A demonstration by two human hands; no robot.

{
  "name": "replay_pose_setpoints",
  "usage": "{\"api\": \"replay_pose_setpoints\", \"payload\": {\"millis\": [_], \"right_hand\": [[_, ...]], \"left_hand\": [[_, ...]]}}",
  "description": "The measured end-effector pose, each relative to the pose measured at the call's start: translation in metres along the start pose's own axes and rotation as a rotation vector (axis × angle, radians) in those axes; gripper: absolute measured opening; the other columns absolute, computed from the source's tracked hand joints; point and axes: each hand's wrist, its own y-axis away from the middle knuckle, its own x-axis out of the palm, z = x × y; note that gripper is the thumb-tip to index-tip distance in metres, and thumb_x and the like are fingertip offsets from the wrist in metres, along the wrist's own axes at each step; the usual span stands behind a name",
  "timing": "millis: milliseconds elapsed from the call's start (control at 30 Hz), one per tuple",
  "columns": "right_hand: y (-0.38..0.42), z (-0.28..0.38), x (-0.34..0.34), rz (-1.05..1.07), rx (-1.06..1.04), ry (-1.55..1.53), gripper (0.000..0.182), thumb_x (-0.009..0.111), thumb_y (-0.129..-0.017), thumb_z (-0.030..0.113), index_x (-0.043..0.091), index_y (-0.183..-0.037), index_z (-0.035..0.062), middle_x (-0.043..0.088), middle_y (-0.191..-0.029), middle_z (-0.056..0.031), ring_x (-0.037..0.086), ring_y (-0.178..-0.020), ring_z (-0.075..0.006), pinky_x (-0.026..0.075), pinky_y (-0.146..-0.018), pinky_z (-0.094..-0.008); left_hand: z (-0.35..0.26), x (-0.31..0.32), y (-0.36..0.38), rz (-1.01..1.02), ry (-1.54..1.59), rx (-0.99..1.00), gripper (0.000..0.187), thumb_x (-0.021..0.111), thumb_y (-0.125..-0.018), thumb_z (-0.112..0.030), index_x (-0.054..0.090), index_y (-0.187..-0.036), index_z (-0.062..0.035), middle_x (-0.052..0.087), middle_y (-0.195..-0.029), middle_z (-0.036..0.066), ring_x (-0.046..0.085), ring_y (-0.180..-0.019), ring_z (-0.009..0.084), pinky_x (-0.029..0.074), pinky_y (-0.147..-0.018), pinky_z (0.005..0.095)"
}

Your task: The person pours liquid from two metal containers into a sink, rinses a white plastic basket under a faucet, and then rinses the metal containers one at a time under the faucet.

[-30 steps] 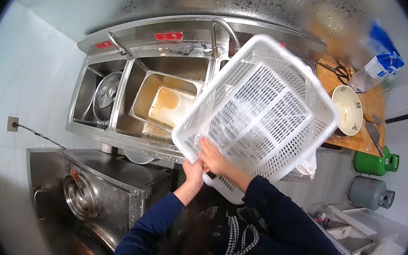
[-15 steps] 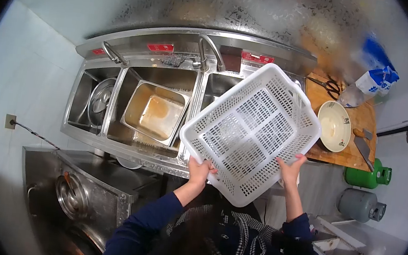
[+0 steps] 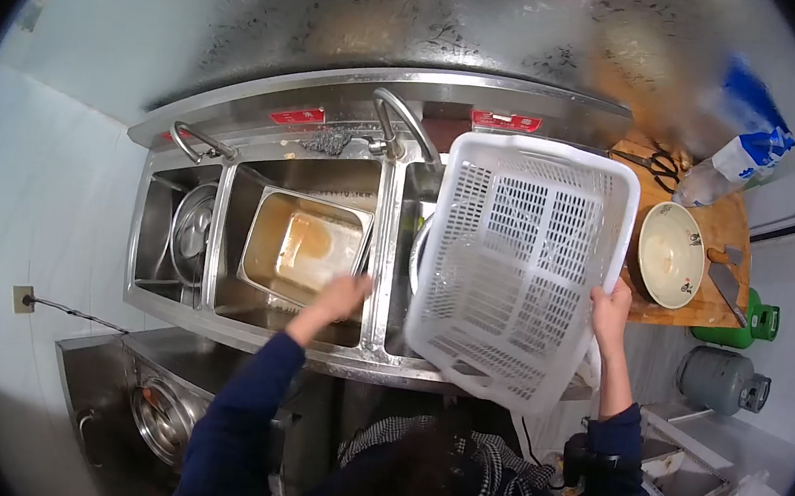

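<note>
Though shiny, spotted sink [image 3: 370, 352] beneath basket [image 3: 533, 253]

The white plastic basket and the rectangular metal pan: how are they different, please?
The white plastic basket is slotted; the rectangular metal pan has solid walls. The right hand grips the basket; the pan sits in the middle sink basin. Both are open-topped.

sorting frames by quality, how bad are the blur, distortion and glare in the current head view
Head view: left hand apparently motion-blurred, right hand on the white basket crisper; head view: wide-angle bowing of the sink, black corners; head view: bright glints on the sink.
</note>
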Motion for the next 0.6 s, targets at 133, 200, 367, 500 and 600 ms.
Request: {"api": "replay_pose_setpoints", "payload": {"millis": [133, 200, 367, 500, 600], "right_hand": [[-0.009, 0.037, 0.011, -0.022, -0.080, 0.086, 0.023, 0.048, -0.067, 0.004, 0.058, -0.085, -0.0049, 0.061, -0.070, -0.0118, 0.056, -0.063, -0.0156, 0.044, -0.061, -0.0287], [-0.010, 0.052, 0.011, -0.003, -0.058, 0.075, 0.023, 0.048, -0.067, 0.003, 0.058, -0.086, -0.0052, 0.061, -0.072, -0.0120, 0.056, -0.063, -0.0157, 0.044, -0.061, -0.0285], [-0.015, 0.096, 0.003, 0.072, 0.013, 0.112, 0.022, 0.045, -0.068, 0.002, 0.056, -0.086, -0.0068, 0.060, -0.072, -0.0079, 0.053, -0.063, -0.0109, 0.042, -0.059, -0.0244], [-0.019, 0.113, 0.000, 0.144, 0.038, 0.070, 0.020, 0.044, -0.068, 0.001, 0.055, -0.083, -0.0069, 0.056, -0.069, -0.0042, 0.048, -0.060, -0.0083, 0.040, -0.056, -0.0224], [-0.029, 0.113, 0.006, 0.181, 0.022, 0.020, 0.020, 0.044, -0.068, 0.001, 0.055, -0.083, -0.0071, 0.057, -0.070, -0.0036, 0.048, -0.061, -0.0084, 0.040, -0.057, -0.0224]], "left_hand": [[0.001, -0.052, -0.136, -0.720, 0.114, 0.227, 0.039, 0.040, -0.088, -0.034, 0.037, -0.102, 0.0023, 0.056, -0.073, 0.027, 0.053, -0.074, 0.0444, 0.041, -0.063, 0.0495], [-0.004, -0.066, -0.185, -0.773, 0.133, 0.291, 0.035, 0.039, -0.088, -0.032, 0.037, -0.104, -0.0015, 0.057, -0.072, 0.025, 0.054, -0.073, 0.0436, 0.041, -0.062, 0.0489], [-0.019, -0.115, -0.207, -0.609, 0.202, 0.166, 0.026, 0.039, -0.088, -0.032, 0.042, -0.096, -0.0074, 0.058, -0.073, 0.021, 0.056, -0.071, 0.0400, 0.041, -0.059, 0.0472], [0.017, -0.112, -0.229, -0.726, 0.069, 0.364, 0.024, 0.044, -0.087, -0.027, 0.045, -0.089, -0.0036, 0.057, -0.073, 0.022, 0.053, -0.070, 0.0409, 0.041, -0.060, 0.0459], [0.022, -0.108, -0.244, -0.636, 0.298, 0.375, 0.029, 0.043, -0.087, -0.028, 0.049, -0.087, 0.0006, 0.056, -0.075, 0.024, 0.052, -0.073, 0.0427, 0.040, -0.063, 0.0452]]}}
